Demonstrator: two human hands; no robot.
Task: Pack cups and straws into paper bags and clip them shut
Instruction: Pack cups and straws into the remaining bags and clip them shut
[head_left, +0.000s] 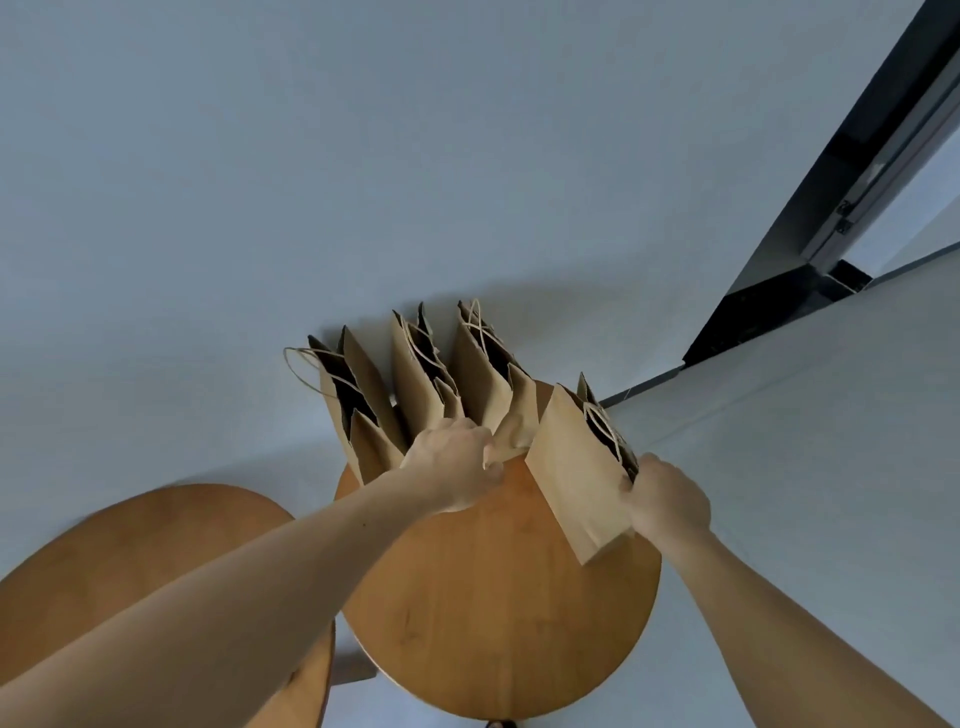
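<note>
Paper bags (423, 387) stood three abreast at the far rim of the round wooden table (493, 597), mid-frame, backed against the pale wall (208, 208). You had a fourth bag (574, 488) tilted at centre right, and whether its base touched the tabletop I couldn't tell. Risk, as I judged it: that row was tall, light and perched right on the rim, so swinging the fourth bag in crooked could have bowled them over. Its twine handles (605, 426) could have snagged a neighbour too, and squeezing the mouth too hard would have creased it. Your right hand (667, 499) reached in from lower right, fingers curled over the fourth bag's open edge, gripping it. Your left hand (457, 467), arm stretched up from lower left, had its fingers curled, pinching the bottom corner of the rightmost standing bag (491, 384).
</note>
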